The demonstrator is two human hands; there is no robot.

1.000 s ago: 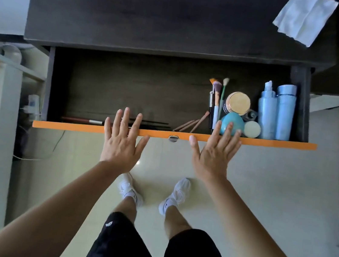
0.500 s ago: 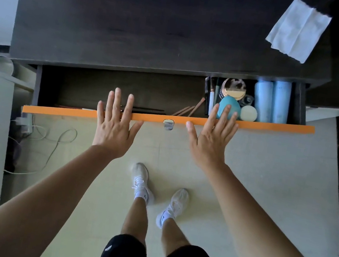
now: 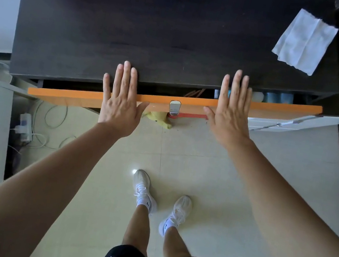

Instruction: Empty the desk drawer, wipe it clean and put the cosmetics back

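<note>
Drawer with an orange front sits almost closed under a dark desk, showing only a narrow gap. Fingers on both hands are straight, spread and relaxed, holding nothing. The left hand lies flat across the front left of centre, fingertips reaching over the desk edge. The right hand lies flat across it right of centre, fingertips also over the edge. Between the 2 hands a small silver pull hangs on the front. In the gap, thin brown sticks show near the middle and 2 pale blue bottles at the right end. A white tissue lies on the desk's far right corner. Below, 2 white shoes stand on pale tiles. Marks on the socks and a logo on the black shorts are too small to read. A power strip lies on the floor at left.
</note>
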